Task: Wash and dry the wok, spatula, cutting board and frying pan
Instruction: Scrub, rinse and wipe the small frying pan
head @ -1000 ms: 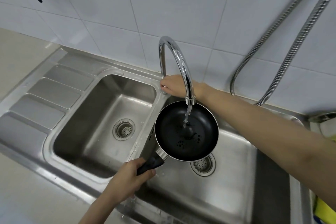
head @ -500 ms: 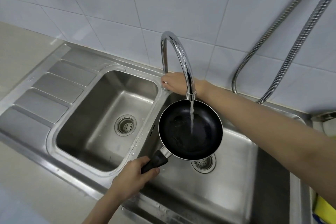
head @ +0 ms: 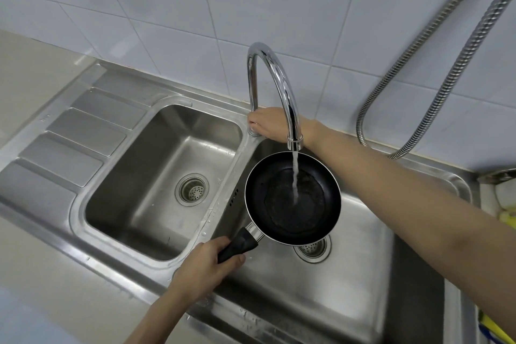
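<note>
A small black frying pan (head: 268, 195) hangs over the right sink basin, level, under the chrome faucet (head: 275, 84). A steady stream of water falls from the spout into the pan's middle and pools there. My left hand (head: 206, 265) grips the pan's black handle at the front edge of the sink. My right hand (head: 269, 126) reaches across behind the spout and rests at the faucet's base, fingers around it. The wok, spatula and cutting board are out of view.
A double steel sink (head: 156, 176) has a drainboard (head: 72, 145) on the left and drains in both basins. A metal hose (head: 435, 70) loops down the tiled wall at right. Yellow and white items (head: 505, 215) sit at the far right edge.
The water stream has grown from a thin trickle to a full flow, and water now covers the pan's bottom. Both hands keep their places.
</note>
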Demonstrator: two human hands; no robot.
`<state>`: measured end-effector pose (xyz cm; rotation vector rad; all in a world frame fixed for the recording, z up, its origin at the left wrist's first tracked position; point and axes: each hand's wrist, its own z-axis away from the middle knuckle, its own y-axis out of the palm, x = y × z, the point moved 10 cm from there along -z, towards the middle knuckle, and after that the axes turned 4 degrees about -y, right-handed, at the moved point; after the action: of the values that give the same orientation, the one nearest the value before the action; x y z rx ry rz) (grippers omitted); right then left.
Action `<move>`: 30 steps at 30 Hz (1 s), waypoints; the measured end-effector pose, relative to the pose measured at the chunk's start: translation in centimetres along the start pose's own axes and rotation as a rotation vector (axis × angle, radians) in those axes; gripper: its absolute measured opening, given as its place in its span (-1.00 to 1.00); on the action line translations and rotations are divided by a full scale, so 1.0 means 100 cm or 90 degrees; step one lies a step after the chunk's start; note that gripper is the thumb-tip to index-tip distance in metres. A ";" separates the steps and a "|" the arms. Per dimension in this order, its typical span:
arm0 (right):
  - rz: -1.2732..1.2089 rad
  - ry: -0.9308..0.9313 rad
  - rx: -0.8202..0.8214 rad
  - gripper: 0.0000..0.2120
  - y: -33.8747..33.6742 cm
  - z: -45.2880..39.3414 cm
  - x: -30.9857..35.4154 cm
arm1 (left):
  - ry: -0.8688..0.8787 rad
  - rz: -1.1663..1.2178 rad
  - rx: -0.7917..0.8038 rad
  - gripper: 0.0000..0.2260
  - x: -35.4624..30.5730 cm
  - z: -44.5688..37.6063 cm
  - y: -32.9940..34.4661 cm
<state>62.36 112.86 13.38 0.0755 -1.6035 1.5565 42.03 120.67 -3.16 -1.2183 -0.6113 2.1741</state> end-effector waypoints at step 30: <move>0.043 0.865 -0.416 -0.22 0.140 0.477 -0.210 | 0.023 0.064 0.073 -0.80 -0.016 0.005 0.062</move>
<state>41.92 65.38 -2.22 -1.1409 -0.8598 0.6598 40.66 114.92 -5.83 -1.2471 -0.4123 2.2315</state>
